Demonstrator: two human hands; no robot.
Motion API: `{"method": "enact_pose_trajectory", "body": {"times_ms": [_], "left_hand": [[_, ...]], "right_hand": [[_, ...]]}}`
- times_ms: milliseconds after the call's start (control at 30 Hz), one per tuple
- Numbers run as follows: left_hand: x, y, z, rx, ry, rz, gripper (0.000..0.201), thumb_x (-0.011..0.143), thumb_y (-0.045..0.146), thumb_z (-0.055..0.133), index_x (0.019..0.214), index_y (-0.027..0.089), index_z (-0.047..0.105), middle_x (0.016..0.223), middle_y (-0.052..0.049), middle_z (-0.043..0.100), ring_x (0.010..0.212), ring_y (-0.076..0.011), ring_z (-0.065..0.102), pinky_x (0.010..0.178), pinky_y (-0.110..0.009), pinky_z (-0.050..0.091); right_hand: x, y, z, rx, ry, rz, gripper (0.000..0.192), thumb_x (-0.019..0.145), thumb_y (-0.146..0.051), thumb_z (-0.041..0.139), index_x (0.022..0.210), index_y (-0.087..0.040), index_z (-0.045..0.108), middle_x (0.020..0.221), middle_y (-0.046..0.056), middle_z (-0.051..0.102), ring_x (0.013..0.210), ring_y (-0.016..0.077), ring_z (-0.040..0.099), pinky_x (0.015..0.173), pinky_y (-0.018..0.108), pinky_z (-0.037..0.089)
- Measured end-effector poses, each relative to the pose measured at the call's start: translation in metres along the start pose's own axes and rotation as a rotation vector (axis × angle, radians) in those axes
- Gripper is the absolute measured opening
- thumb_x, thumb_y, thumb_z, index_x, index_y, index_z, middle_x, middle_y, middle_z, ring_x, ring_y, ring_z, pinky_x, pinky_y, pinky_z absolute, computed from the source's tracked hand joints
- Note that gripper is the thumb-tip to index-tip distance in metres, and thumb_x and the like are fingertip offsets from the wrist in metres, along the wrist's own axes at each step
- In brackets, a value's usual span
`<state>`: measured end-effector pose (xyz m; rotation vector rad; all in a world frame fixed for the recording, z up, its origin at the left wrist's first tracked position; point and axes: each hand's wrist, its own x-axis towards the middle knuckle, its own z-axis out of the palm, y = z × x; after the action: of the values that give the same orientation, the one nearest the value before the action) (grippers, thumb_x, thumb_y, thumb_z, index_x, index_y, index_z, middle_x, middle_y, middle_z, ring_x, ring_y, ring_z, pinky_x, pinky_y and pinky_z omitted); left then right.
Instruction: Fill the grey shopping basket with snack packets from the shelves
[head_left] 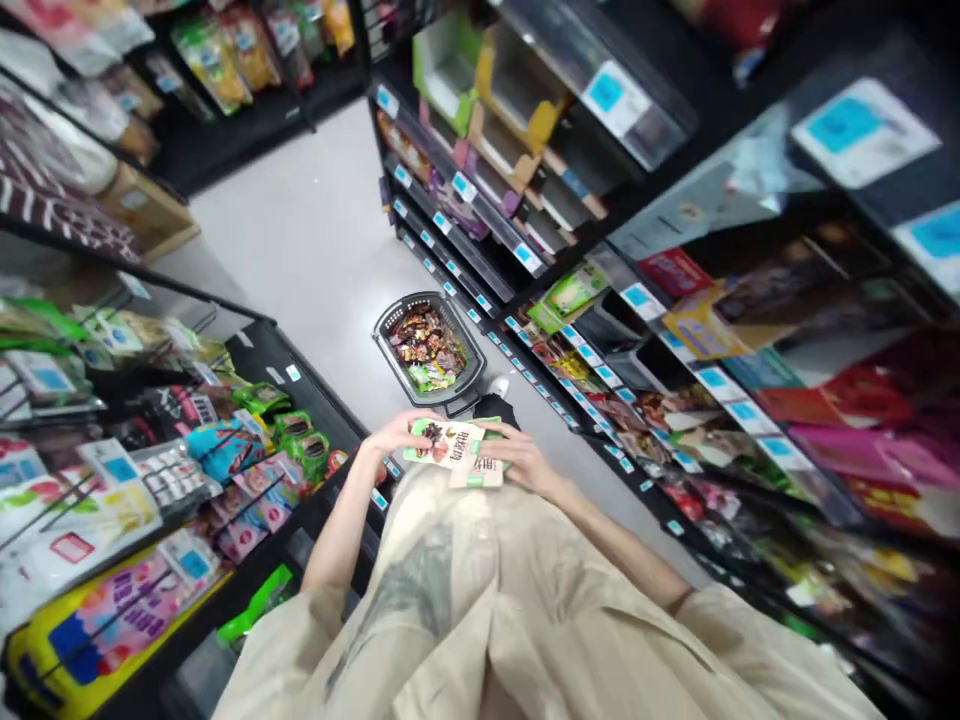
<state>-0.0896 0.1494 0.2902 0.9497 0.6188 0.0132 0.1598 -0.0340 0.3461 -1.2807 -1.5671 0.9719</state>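
Packets, two visible, overlap between both hands, touching each: the left hand pinches the upper one's left end, its long axis crosswise, while the right hand grasps the right side; they sit short of one basket's near edge, its packs uncountable

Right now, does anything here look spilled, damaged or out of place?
Nothing stands out. The basket sits upright on the floor with its packets inside; I see no spill. The left hand and right hand hold overlapping packages without visible damage, though fine detail is blurred.
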Motion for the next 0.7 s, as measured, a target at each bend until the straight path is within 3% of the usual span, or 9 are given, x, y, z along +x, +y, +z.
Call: {"method": "enact_pose_trajectory", "body": {"times_ms": [133, 233, 333, 433, 500, 600, 700], "left_hand": [[0.008, -0.005, 0.026, -0.099, 0.349, 0.02, 0.058, 0.053, 0.04, 0.099, 0.096, 0.019, 0.066, 0.089, -0.002, 0.073, 0.077, -0.0174, 0.068, 0.074, -0.028, 0.054], [0.022, -0.002, 0.05, 0.064, 0.41, 0.025, 0.054, 0.052, 0.042, 0.099, 0.078, 0.019, 0.058, 0.073, 0.002, 0.066, 0.065, -0.014, 0.061, 0.063, -0.024, 0.047], [0.036, 0.004, 0.086, 0.251, 0.348, 0.094, 0.056, 0.057, 0.044, 0.096, 0.064, 0.02, 0.046, 0.061, 0.006, 0.051, 0.059, -0.0108, 0.05, 0.056, -0.022, 0.037], [0.044, 0.005, 0.134, 0.279, 0.216, 0.128, 0.055, 0.063, 0.043, 0.093, 0.065, 0.02, 0.043, 0.063, 0.007, 0.049, 0.061, -0.0105, 0.048, 0.057, -0.021, 0.036], [0.045, 0.002, 0.17, 0.2, 0.087, 0.057, 0.048, 0.062, 0.038, 0.094, 0.08, 0.021, 0.053, 0.076, 0.004, 0.062, 0.07, -0.0133, 0.057, 0.063, -0.022, 0.042], [0.043, -0.01, 0.222, 0.047, -0.07, -0.106, 0.059, 0.062, 0.036, 0.092, 0.111, 0.023, 0.061, 0.105, -0.002, 0.073, 0.09, -0.0213, 0.068, 0.075, -0.028, 0.05], [0.038, -0.024, 0.265, 0.041, -0.174, -0.201, 0.058, 0.071, 0.047, 0.086, 0.117, 0.02, 0.064, 0.113, -0.007, 0.074, 0.103, -0.0274, 0.069, 0.085, -0.034, 0.052]], "right_hand": [[-0.046, -0.012, 0.001, 0.243, 0.598, 0.545, 0.027, 0.085, -0.048, 0.081, 0.092, -0.023, 0.082, 0.096, 0.01, 0.083, 0.097, 0.0316, 0.078, 0.093, 0.049, 0.062], [-0.073, -0.022, -0.004, 0.629, 0.867, 0.792, 0.046, 0.062, -0.049, 0.096, 0.093, -0.019, 0.079, 0.094, 0.009, 0.083, 0.081, 0.0281, 0.078, 0.083, 0.044, 0.064], [-0.096, -0.035, -0.007, 0.898, 0.923, 0.794, 0.056, 0.053, -0.045, 0.1, 0.097, -0.019, 0.077, 0.097, 0.007, 0.083, 0.08, 0.0248, 0.077, 0.081, 0.039, 0.063], [-0.123, -0.047, -0.01, 0.932, 0.972, 0.788, 0.056, 0.053, -0.043, 0.1, 0.098, -0.019, 0.076, 0.098, 0.007, 0.083, 0.08, 0.0232, 0.077, 0.079, 0.037, 0.063], [-0.145, -0.054, -0.014, 0.864, 0.994, 0.821, 0.055, 0.053, -0.042, 0.1, 0.097, -0.019, 0.077, 0.098, 0.006, 0.083, 0.08, 0.0237, 0.077, 0.078, 0.037, 0.063], [-0.183, -0.061, -0.02, 0.687, 0.983, 0.868, 0.054, 0.051, -0.042, 0.1, 0.092, -0.018, 0.077, 0.093, 0.007, 0.082, 0.079, 0.0247, 0.075, 0.074, 0.036, 0.062], [-0.213, -0.065, -0.024, 0.53, 0.963, 0.865, 0.051, 0.053, -0.041, 0.099, 0.093, -0.016, 0.077, 0.093, 0.006, 0.082, 0.08, 0.0245, 0.075, 0.072, 0.034, 0.06]]}}
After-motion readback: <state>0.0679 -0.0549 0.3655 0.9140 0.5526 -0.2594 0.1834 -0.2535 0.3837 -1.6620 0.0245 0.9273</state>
